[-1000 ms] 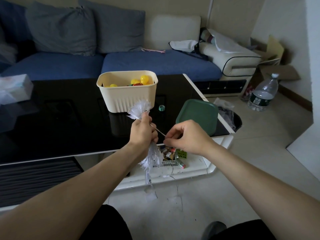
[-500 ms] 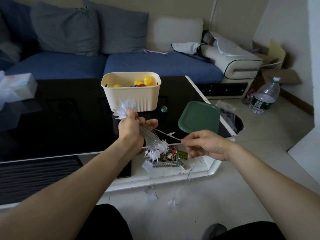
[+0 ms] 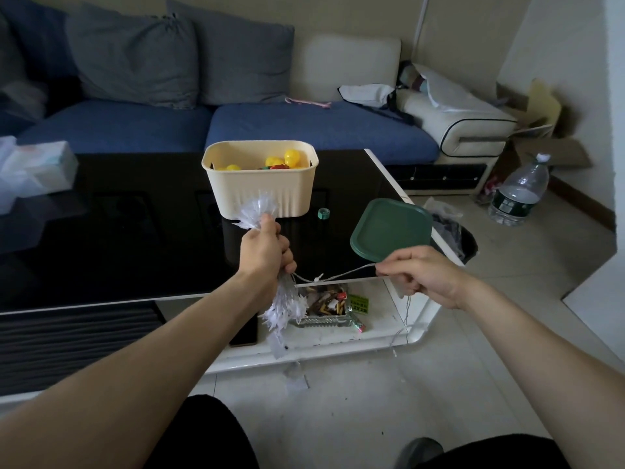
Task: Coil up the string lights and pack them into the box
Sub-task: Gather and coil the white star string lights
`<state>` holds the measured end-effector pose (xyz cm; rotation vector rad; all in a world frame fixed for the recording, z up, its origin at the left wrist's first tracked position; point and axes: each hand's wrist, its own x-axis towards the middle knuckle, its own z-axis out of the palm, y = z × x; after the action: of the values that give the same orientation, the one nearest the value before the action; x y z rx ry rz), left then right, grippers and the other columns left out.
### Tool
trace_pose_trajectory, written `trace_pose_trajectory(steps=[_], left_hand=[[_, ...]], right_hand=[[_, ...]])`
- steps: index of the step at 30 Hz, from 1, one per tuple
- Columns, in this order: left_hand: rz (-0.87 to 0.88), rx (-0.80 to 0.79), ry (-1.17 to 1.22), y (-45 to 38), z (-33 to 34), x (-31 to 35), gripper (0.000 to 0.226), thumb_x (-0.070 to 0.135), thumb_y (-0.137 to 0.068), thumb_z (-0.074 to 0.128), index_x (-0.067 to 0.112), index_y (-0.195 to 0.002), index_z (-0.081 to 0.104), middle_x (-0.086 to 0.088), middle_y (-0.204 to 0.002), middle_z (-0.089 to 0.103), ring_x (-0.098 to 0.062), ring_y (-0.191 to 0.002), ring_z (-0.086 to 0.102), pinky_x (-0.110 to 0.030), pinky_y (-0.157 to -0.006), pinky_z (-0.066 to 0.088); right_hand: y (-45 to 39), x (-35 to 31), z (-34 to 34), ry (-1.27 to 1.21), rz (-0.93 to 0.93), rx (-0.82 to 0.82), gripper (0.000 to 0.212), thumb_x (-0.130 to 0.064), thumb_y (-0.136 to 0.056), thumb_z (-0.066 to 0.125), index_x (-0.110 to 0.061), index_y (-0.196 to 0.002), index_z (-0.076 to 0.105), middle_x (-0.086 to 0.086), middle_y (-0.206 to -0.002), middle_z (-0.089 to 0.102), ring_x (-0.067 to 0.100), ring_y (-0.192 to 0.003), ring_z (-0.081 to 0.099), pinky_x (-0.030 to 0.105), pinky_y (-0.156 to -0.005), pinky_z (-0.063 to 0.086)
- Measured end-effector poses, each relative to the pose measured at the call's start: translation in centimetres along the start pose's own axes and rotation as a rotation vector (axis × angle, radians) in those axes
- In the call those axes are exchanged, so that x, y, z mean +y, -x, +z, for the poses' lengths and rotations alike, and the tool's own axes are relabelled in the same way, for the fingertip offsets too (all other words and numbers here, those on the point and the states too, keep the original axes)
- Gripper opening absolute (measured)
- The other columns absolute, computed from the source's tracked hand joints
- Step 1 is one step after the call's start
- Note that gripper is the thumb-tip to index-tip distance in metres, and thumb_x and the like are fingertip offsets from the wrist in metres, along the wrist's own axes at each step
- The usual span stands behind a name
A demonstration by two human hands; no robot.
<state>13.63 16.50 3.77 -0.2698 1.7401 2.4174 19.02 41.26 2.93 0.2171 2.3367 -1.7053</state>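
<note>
The blue sofa (image 3: 304, 130) is filling the frame from nine to one o'clock, and the black glass coffee table (image 3: 118, 238) is lying in front of it, taking up the middle left. On that table, toward twelve o'clock, the cream box (image 3: 260, 184) is sitting open with yellow balls (image 3: 291, 156) showing inside; its green lid (image 3: 392, 228) is resting near the table's edge at two o'clock.

The left hand (image 3: 265, 252) is gripping the gathered bundle of string lights (image 3: 282, 306) in a closed fist, white star-like tufts sticking out above the fist, in front of the box's near wall, and below it. The right hand (image 3: 424, 275), at three o'clock from the left, is pinching the thin wire between fingertips, and a taut stretch with one small white light on it is running between the two hands. Past the right hand's pinch, the loose tail is dangling toward the floor at five o'clock.

The coiling is looking partly done, with the tail waiting to be wound.

Judging the risks: the fine wire could be kinking or snapping if the right hand is pulling too hard against the fist. The hanging tail might be snagging on the table's white lower shelf (image 3: 372, 333) or the glass dish of clutter (image 3: 326, 306) there. The bundle could also be springing apart if the left fist is loosening, and the stuffed box may be leaving little room.
</note>
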Motion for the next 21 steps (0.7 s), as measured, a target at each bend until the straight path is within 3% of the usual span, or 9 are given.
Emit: trace_pose_trajectory(steps=[3, 6, 8, 11, 17, 19, 21], left_hand=[[-0.020, -0.049, -0.017, 0.3, 0.4, -0.2, 0.032, 0.038, -0.105, 0.037, 0.017, -0.080, 0.040, 0.000, -0.056, 0.025, -0.014, -0.048, 0.022, -0.030, -0.047, 0.029], [-0.034, -0.094, -0.030, 0.5, 1.1, -0.7, 0.032, 0.040, -0.105, 0.037, 0.016, -0.083, 0.041, 0.000, -0.058, 0.026, -0.014, -0.048, 0.024, -0.030, -0.048, 0.030], [-0.028, -0.115, -0.060, 0.7, 1.6, -1.1, 0.032, 0.038, -0.106, 0.034, 0.015, -0.084, 0.042, 0.000, -0.057, 0.028, -0.014, -0.048, 0.028, -0.031, -0.049, 0.033], [-0.025, -0.157, -0.108, 0.9, 2.2, -1.7, 0.031, 0.032, -0.107, 0.032, 0.013, -0.085, 0.042, -0.001, -0.058, 0.036, -0.016, -0.049, 0.037, -0.032, -0.052, 0.041], [-0.026, -0.210, -0.279, 1.6, 3.3, -2.6, 0.038, 0.030, -0.108, 0.031, 0.008, -0.084, 0.051, -0.008, -0.069, 0.060, -0.022, -0.061, 0.056, -0.041, -0.065, 0.055], [-0.038, -0.229, -0.378, 1.9, 3.5, -3.4, 0.043, 0.030, -0.108, 0.029, 0.004, -0.082, 0.052, -0.009, -0.062, 0.058, -0.022, -0.054, 0.056, -0.037, -0.058, 0.055], [-0.025, -0.267, -0.548, 2.3, 3.7, -4.3, 0.047, 0.029, -0.107, 0.027, 0.003, -0.078, 0.052, -0.011, -0.052, 0.053, -0.020, -0.041, 0.048, -0.025, -0.044, 0.042]], right_hand=[[0.7, -1.9, 0.9, 0.161, -0.093, -0.072, 0.015, -0.022, -0.087, 0.077, -0.014, -0.075, 0.078, -0.003, -0.052, 0.047, 0.009, -0.050, 0.039, 0.023, -0.055, 0.034], [1.0, -3.4, 2.3, 0.275, -0.171, -0.152, 0.014, -0.021, -0.087, 0.077, -0.012, -0.076, 0.078, -0.012, -0.051, 0.055, 0.001, -0.048, 0.048, 0.010, -0.052, 0.037], [1.0, -3.8, 3.2, 0.335, -0.224, -0.164, 0.013, -0.020, -0.088, 0.076, -0.010, -0.080, 0.078, -0.013, -0.053, 0.062, -0.003, -0.050, 0.054, 0.008, -0.053, 0.039], [0.6, -3.8, 4.3, 0.390, -0.310, -0.097, 0.014, -0.025, -0.087, 0.078, -0.013, -0.080, 0.080, -0.010, -0.063, 0.069, -0.002, -0.057, 0.058, 0.010, -0.058, 0.041], [0.0, -3.3, 5.8, 0.462, -0.313, 0.030, 0.020, -0.033, -0.085, 0.080, -0.023, -0.068, 0.075, -0.017, -0.053, 0.063, -0.004, -0.051, 0.054, 0.009, -0.055, 0.037], [-0.1, -3.2, 6.1, 0.523, -0.290, 0.050, 0.023, -0.028, -0.086, 0.079, -0.022, -0.065, 0.073, -0.015, -0.052, 0.062, -0.004, -0.049, 0.055, 0.008, -0.051, 0.037], [-0.1, -3.1, 6.3, 0.584, -0.273, 0.043, 0.021, -0.017, -0.083, 0.077, -0.016, -0.063, 0.071, -0.012, -0.050, 0.059, -0.002, -0.047, 0.052, 0.012, -0.049, 0.037]])
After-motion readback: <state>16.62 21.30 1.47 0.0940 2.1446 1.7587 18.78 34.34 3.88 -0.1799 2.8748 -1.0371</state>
